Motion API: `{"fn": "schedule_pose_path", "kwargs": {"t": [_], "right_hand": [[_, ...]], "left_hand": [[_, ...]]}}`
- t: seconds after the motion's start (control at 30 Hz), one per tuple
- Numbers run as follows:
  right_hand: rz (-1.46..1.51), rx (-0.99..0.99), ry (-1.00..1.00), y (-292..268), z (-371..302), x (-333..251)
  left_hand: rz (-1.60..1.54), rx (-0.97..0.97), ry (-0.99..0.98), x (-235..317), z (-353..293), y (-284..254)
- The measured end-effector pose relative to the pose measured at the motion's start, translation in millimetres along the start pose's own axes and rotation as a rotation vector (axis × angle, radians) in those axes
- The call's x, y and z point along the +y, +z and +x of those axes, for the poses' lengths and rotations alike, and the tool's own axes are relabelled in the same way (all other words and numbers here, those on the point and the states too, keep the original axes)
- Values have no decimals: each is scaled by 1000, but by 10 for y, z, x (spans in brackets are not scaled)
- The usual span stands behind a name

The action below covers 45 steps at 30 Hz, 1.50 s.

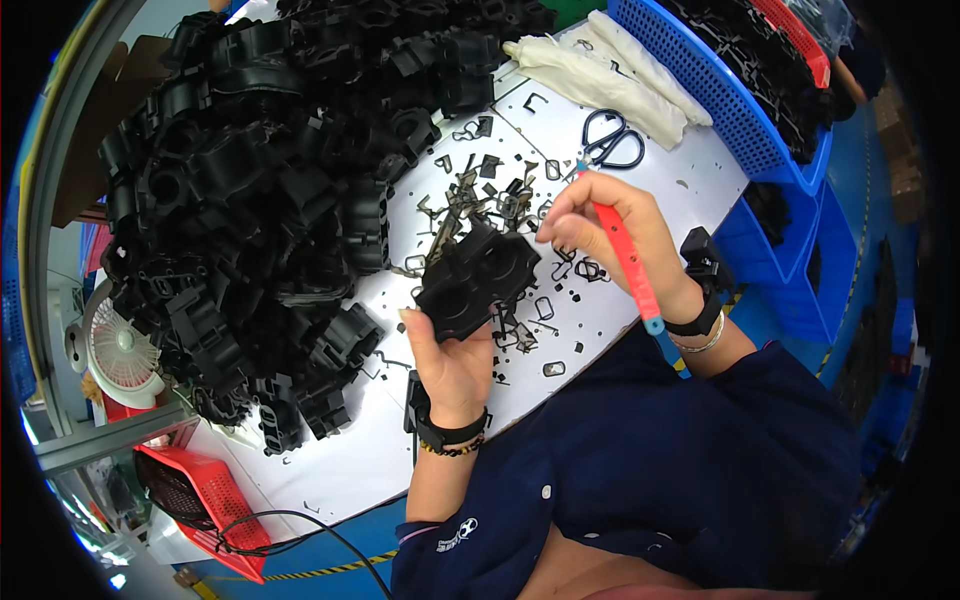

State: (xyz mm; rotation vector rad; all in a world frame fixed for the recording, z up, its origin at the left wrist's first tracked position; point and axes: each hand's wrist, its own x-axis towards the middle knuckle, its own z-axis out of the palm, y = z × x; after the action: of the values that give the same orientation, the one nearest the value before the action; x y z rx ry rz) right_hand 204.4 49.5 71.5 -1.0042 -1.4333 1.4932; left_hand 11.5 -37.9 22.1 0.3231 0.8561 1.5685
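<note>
My left hand (455,372) grips a black molded plastic part (472,285) from below, thumb along its left edge. Two round hollows show on the part's upper face. In my right hand (622,215) is a slim red-handled tool (628,258) with blue ends, lying slantwise across the palm. Its working tip is too small to make out. The fingers of that hand are bent, close to the part's right side but apart from it. Under and around the part lie small black plastic scraps (510,205) on the white table (345,480).
A large heap of black molded parts (270,180) fills the table's left and back. Dark-handled scissors (612,140) and white cloth gloves (600,80) lie at the back right. Blue crates (740,130) stand to the right. A red basket (225,500) and a white fan (122,345) are at left.
</note>
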Motion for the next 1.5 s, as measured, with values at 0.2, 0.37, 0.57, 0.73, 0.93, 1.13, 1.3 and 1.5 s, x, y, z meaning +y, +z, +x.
{"fn": "schedule_pose_path", "kwargs": {"t": [0.2, 0.37, 0.57, 0.73, 0.93, 1.13, 1.3, 1.5], "right_hand": [[20, -63, -153, 7, 38, 20], [-57, -125, -103, 19, 25, -38], [56, 5, -156, 4, 29, 56], [8, -36, -18, 32, -36, -32], [89, -24, 65, 71, -45, -40], [175, -36, 102, 69, -31, -12], [48, -54, -43, 60, 25, 78], [223, -159, 136, 134, -5, 103]], "left_hand": [[-112, -143, -95, -2, 39, -38], [-147, -296, -207, 26, 22, 8], [-118, -413, -188, 8, 16, 80], [-41, -358, -173, 32, 6, 110], [-400, -248, -222, 65, 75, 49], [-297, -241, -216, 32, 0, 174], [53, -265, -209, 17, -21, 185], [317, -188, -139, -3, -26, 136]]}}
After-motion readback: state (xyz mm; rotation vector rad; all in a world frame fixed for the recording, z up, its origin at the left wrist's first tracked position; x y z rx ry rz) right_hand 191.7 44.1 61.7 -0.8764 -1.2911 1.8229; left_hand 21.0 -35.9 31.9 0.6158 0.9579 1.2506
